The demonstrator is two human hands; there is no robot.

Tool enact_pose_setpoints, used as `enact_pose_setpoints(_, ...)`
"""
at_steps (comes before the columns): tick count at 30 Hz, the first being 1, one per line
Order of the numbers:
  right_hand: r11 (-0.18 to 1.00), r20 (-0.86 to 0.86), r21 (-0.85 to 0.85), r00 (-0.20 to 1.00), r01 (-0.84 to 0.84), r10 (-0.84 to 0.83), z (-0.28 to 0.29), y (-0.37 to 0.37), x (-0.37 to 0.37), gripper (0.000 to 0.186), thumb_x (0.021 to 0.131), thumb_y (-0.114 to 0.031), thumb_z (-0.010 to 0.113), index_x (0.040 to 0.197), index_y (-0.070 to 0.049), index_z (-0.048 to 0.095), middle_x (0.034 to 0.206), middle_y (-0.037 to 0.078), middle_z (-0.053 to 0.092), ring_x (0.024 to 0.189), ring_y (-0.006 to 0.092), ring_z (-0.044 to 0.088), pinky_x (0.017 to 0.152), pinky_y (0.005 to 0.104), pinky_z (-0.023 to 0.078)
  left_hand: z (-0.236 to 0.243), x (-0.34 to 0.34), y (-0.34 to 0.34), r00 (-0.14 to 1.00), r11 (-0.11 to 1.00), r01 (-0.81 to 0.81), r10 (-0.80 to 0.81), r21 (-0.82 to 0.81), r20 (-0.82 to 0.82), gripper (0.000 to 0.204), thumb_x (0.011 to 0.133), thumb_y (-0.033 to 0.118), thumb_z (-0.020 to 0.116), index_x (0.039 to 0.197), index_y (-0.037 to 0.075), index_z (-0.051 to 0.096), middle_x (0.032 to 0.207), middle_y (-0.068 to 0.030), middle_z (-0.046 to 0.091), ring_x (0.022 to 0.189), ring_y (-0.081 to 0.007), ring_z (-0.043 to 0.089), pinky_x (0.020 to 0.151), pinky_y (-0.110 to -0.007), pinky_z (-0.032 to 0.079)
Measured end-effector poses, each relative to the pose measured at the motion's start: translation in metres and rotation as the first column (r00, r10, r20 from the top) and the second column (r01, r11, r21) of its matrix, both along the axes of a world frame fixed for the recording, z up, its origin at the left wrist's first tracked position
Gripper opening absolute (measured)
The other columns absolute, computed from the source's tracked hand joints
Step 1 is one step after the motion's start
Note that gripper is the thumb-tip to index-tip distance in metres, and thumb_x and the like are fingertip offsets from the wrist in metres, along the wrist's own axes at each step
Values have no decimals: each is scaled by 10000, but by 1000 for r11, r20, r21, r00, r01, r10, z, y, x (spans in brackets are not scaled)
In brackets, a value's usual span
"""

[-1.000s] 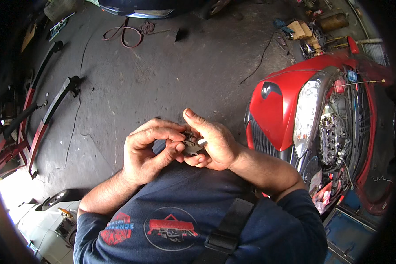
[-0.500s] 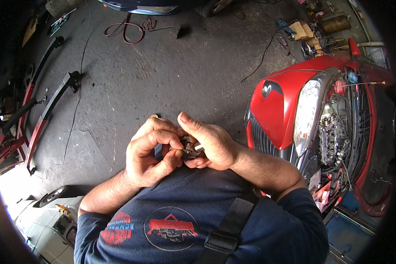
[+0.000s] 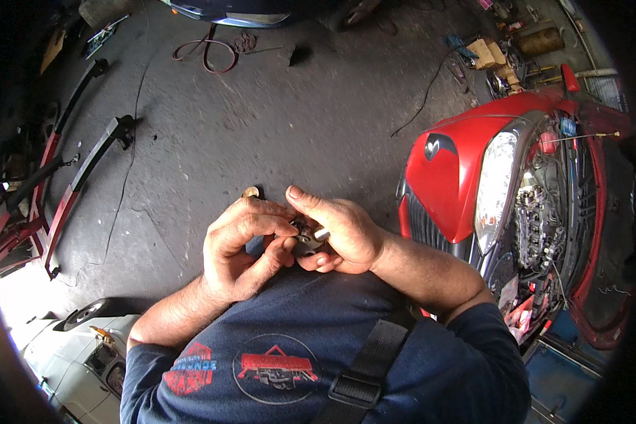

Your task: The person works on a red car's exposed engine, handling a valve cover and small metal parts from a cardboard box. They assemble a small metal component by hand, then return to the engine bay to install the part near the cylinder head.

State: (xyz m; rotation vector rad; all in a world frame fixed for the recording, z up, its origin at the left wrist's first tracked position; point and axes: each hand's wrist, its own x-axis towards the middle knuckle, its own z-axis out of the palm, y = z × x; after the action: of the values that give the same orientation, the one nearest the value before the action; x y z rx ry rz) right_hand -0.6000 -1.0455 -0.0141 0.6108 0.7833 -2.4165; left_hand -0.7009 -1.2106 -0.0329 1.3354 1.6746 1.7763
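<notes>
L hand (image 3: 234, 247) pinched a metal part (image 3: 307, 245) cupped in half-curled R hand (image 3: 351, 237), the part prob. light & stiff, poss. slick, & best gripped edgewise.

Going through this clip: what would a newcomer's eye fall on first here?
Probably the bright red car on the right, with its large clear headlight and exposed engine. Next, at the centre, the left hand and right hand hold a small metal part in front of the dark blue shirt. Red-and-black metal arms stand out at the left.
</notes>
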Motion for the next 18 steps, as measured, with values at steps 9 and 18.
enact_pose_setpoints(9, 986, 38, 149, 997, -71, 66, 0, -12, -3, 464, 989, -520, 417, 923, -80, 550, 694, -7, 467, 449, 62, 394, 357, 195, 266, 1, 2, -12, 994, 999, 6, -3, -33, 108, 108, 757, 18, 682, 860, 30, 654, 945, -116, 665, 884, -214, 642, 788, -330, 489)
enact_pose_setpoints(18, 997, 118, 74, 993, -11, 2, -1, -9, -5, 515, 992, -564, 361, 1018, -92, 566, 743, 15, 522, 474, 61, 384, 367, 163, 242, -1, 1, -14, 995, 999, 16, -14, -27, 98, 132, 790, 28, 677, 908, 10, 622, 1033, -152, 654, 974, -244, 638, 848, -347, 499)
